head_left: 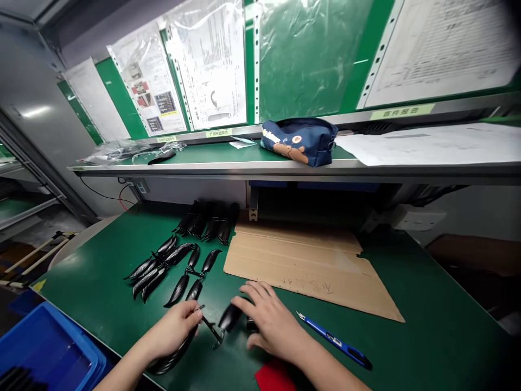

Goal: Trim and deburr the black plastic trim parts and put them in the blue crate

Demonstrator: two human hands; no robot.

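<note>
My left hand (179,327) pinches a black part by its thin rod (211,329). A striped, leaf-shaped black piece (175,355) extends below that hand, and a smooth dark lobe (229,318) stands at the rod's other side. My right hand (274,323) hovers beside this lobe with its fingers spread; whether a fingertip touches it I cannot tell. Partly hidden under the right palm is a small dark object (251,325). Near the right wrist lies a red piece (275,376). Similar black parts (195,271) with paired, striped leaf shapes rest beyond my left hand.
Stacked black parts (207,220) stand at the back, left of a flat cardboard sheet (301,260). A blue pen (334,339) lies on the green table (439,347). At lower left is a blue bin (52,347). A shelf above holds a dark blue pouch (299,141) and papers.
</note>
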